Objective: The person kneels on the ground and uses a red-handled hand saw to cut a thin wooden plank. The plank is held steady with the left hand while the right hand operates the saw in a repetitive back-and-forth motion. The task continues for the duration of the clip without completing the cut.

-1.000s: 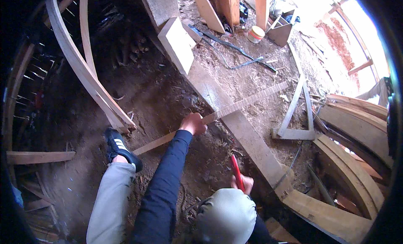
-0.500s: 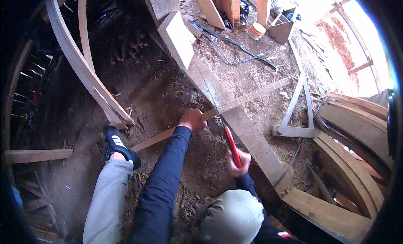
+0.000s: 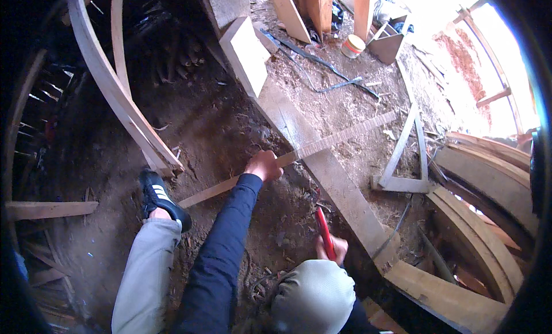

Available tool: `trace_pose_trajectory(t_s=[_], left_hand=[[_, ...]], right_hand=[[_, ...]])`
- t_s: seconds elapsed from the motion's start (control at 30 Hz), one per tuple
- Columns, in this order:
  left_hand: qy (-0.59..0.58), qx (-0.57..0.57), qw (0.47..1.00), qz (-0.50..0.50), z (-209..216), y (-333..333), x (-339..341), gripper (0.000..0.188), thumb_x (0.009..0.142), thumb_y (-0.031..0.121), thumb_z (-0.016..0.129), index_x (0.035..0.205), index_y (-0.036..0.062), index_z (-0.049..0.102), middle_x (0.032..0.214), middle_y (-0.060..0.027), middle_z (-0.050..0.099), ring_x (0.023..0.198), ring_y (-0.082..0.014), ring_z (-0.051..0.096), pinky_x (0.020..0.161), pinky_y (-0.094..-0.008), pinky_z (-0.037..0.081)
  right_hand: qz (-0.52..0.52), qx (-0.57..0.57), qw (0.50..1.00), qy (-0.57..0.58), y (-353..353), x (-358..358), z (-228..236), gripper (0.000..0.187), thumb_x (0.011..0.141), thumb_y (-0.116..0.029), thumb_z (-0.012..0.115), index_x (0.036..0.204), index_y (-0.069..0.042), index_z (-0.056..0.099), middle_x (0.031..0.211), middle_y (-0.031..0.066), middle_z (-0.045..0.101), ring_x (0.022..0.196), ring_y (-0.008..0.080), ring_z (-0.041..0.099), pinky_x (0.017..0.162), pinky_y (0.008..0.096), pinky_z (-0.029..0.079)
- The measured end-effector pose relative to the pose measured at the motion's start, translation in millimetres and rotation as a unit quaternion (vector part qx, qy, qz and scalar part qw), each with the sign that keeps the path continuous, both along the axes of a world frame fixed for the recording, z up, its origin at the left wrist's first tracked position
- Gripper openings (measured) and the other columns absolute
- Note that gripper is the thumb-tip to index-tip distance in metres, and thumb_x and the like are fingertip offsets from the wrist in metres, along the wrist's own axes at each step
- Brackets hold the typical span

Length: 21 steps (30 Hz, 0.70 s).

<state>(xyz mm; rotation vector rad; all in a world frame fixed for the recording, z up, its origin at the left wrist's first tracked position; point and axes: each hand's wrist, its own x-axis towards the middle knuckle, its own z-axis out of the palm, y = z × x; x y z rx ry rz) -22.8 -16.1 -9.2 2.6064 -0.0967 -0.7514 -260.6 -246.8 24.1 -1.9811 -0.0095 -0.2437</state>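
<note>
My left hand [image 3: 264, 165] is closed round a long thin wooden strip [image 3: 351, 133], which lies slantwise across a thick plank [image 3: 339, 181]. The hand grips it just left of the plank's edge. My right hand [image 3: 334, 249] is closed on a narrow red tool [image 3: 325, 231], seen edge-on, which looks like a saw. It points forward and up toward the strip but stands apart from it, lower right of my left hand. The tool's far end is hard to make out against the dirt. My knee partly covers the right forearm.
A pale wood block [image 3: 244, 55] rests on the plank's far end. Curved wooden pieces [image 3: 471, 242] are stacked at right, near a triangular wooden frame [image 3: 402, 184]. Another curved beam [image 3: 109, 87] stands at left. A round tub [image 3: 352, 46] sits farther back. My left shoe [image 3: 162, 199] is beside the strip.
My right hand has drawn the red tool back toward me, away from the strip. My left hand and the strip have stayed nearly in place.
</note>
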Motion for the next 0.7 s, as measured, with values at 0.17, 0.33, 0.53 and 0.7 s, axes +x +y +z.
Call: trace_pose_trajectory(t_s=[0.17, 0.33, 0.53, 0.7], left_hand=[[-0.019, -0.009, 0.999, -0.038, -9, -15, -1, 0.036, 0.072, 0.027, 0.067, 0.097, 0.0014, 0.071, 0.1, -0.0259, 0.066, 0.098, -0.0383, 0.065, 0.09, -0.046, 0.052], [-0.023, 0.013, 1.0, -0.005, -8, 1, -2, 0.032, 0.072, 0.026, 0.067, 0.092, 0.0017, 0.071, 0.097, -0.0247, 0.067, 0.097, -0.0384, 0.065, 0.089, -0.0458, 0.052], [-0.021, -0.026, 0.999, -0.03, 0, -15, -1, 0.03, 0.072, 0.025, 0.066, 0.092, 0.0027, 0.071, 0.096, -0.026, 0.066, 0.097, -0.0377, 0.065, 0.09, -0.0451, 0.052], [-0.023, 0.023, 0.999, 0.029, 11, -8, -6, 0.032, 0.072, 0.026, 0.066, 0.094, 0.004, 0.072, 0.098, -0.0249, 0.067, 0.097, -0.0382, 0.065, 0.089, -0.0446, 0.052]], right_hand=[[0.001, 0.001, 1.0, 0.018, 14, 60, 26, 0.014, 0.081, -0.005, 0.063, 0.069, -0.002, 0.057, 0.051, 0.0047, 0.043, 0.043, 0.0091, 0.045, 0.043, 0.0279, 0.036], [0.017, -0.024, 0.999, 0.032, -5, -7, 4, 0.008, 0.077, -0.005, 0.065, 0.072, -0.002, 0.059, 0.052, 0.0055, 0.044, 0.044, 0.0101, 0.046, 0.045, 0.0276, 0.039], [0.005, -0.027, 1.0, 0.008, 22, 60, 14, 0.007, 0.074, -0.005, 0.066, 0.073, -0.004, 0.06, 0.051, 0.006, 0.043, 0.042, 0.0131, 0.048, 0.045, 0.0291, 0.039], [-0.01, 0.06, 0.994, 0.091, 1, -3, 22, 0.012, 0.078, -0.011, 0.07, 0.074, -0.002, 0.061, 0.051, 0.0043, 0.049, 0.043, 0.0104, 0.049, 0.045, 0.0279, 0.042]])
